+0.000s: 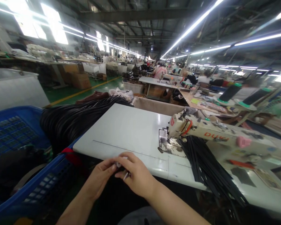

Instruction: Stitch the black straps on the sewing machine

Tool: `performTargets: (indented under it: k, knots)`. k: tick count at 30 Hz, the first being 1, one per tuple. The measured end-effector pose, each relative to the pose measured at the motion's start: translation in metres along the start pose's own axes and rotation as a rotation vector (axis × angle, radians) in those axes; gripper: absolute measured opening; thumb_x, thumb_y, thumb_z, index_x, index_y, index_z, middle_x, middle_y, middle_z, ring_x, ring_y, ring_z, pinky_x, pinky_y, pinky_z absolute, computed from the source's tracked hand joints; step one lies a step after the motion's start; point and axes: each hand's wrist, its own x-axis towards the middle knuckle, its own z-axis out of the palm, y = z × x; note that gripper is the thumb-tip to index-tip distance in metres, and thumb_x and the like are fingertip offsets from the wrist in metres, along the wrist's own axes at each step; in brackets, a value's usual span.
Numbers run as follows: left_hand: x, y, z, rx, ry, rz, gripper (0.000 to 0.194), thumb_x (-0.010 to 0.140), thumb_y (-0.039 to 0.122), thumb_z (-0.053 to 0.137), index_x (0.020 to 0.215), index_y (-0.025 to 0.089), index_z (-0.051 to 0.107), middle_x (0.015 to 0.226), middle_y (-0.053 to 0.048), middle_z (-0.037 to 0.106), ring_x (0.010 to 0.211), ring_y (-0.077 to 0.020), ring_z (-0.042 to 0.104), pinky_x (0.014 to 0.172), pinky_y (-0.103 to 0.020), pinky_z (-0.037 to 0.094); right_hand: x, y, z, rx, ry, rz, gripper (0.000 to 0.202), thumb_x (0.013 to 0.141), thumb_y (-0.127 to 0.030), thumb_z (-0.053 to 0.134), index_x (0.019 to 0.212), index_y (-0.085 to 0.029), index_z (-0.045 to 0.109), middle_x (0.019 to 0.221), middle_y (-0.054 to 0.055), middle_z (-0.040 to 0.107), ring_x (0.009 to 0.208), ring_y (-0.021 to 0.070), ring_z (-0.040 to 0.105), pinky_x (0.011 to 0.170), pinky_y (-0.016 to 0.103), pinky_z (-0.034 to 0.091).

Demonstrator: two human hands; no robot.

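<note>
My left hand (pixel 101 175) and my right hand (pixel 139 176) meet at the front edge of the white sewing table (pixel 131 131). Between their fingertips is a small round metal piece (pixel 118 164) that looks like a bobbin; the left thumb and fingers pinch it, and the right fingers touch it. A slim silvery tool (pixel 126 175) sticks out of my curled right hand; its kind is hidden. To the right stands the sewing machine (pixel 206 132), with a bundle of black strips (pixel 201 159) lying by its needle area and hanging over the table edge.
Left of the table is a blue plastic basket (pixel 44 178) with dark items inside. A thick pile of black strips (pixel 72 122) lies beyond it. Two dark thread cones (pixel 230 93) stand at the back right. People and other sewing tables fill the hall behind.
</note>
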Motion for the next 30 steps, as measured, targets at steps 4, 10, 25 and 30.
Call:
performTargets:
  k: [4,10,25,30]
  knots:
    - [-0.001,-0.012,0.027,0.019,-0.107,-0.088,0.049,0.074,0.046,0.106,0.108,0.014,0.091,0.099,-0.012,0.086,0.089,-0.0219,0.076,0.088,-0.032,0.061,-0.022,0.004,-0.011,-0.282,-0.062,-0.054,0.056,0.100,-0.003,0.065,0.149,-0.029,0.070,0.130,0.011,0.077,0.119,0.0258,0.075,0.108,0.041,0.065]
    - [-0.007,-0.021,0.047,-0.061,-0.127,-0.128,0.048,0.082,0.052,0.100,0.109,0.013,0.091,0.107,-0.016,0.085,0.099,-0.0279,0.078,0.100,-0.039,0.061,-0.042,0.014,-0.016,-0.335,-0.011,-0.018,0.065,0.094,0.006,0.058,0.150,-0.028,0.068,0.125,0.011,0.076,0.110,0.0258,0.075,0.100,0.041,0.068]
    - [-0.020,-0.032,0.063,0.061,-0.106,-0.158,0.039,0.086,0.049,0.096,0.106,0.016,0.090,0.103,-0.011,0.086,0.095,-0.0251,0.077,0.097,-0.035,0.061,-0.067,0.009,-0.020,-0.252,0.038,0.078,0.051,0.097,0.003,0.059,0.138,-0.025,0.073,0.112,0.008,0.071,0.097,0.0227,0.070,0.090,0.036,0.065]
    - [-0.026,-0.032,0.074,-0.056,-0.099,-0.253,0.041,0.081,0.047,0.100,0.102,0.015,0.087,0.100,-0.010,0.082,0.092,-0.0225,0.075,0.091,-0.033,0.062,-0.077,0.006,-0.022,-0.222,0.090,0.066,0.045,0.101,-0.003,0.063,0.138,-0.026,0.075,0.109,0.008,0.071,0.096,0.0232,0.072,0.088,0.036,0.066]
